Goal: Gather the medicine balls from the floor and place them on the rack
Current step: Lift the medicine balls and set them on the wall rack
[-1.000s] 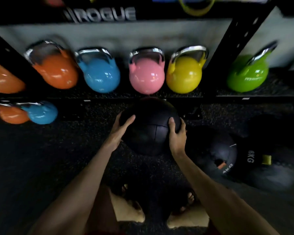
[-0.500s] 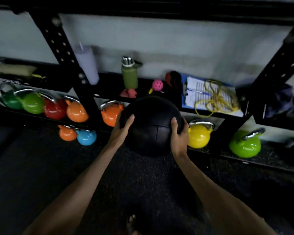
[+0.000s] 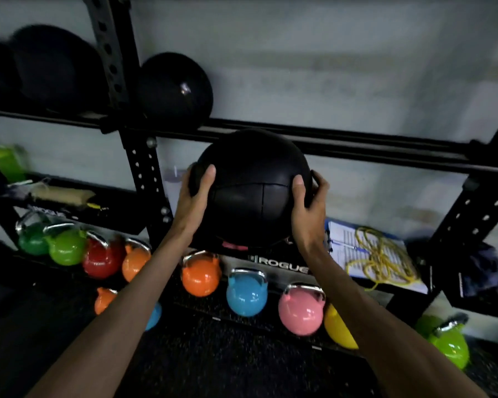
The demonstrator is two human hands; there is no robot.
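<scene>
The left hand and right hand grip one ball. Three more balls (all black) sit on the rack above the fingers.

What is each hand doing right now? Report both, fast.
Left hand: closed, holding the ball by its left side.
Right hand: closed, holding the ball by its right side.

Black medicine ball gripped between left hand and right hand, raised in front of upper rail of rack. Second black ball rests on that rail. Coloured kettlebells line the bottom shelf.
</scene>
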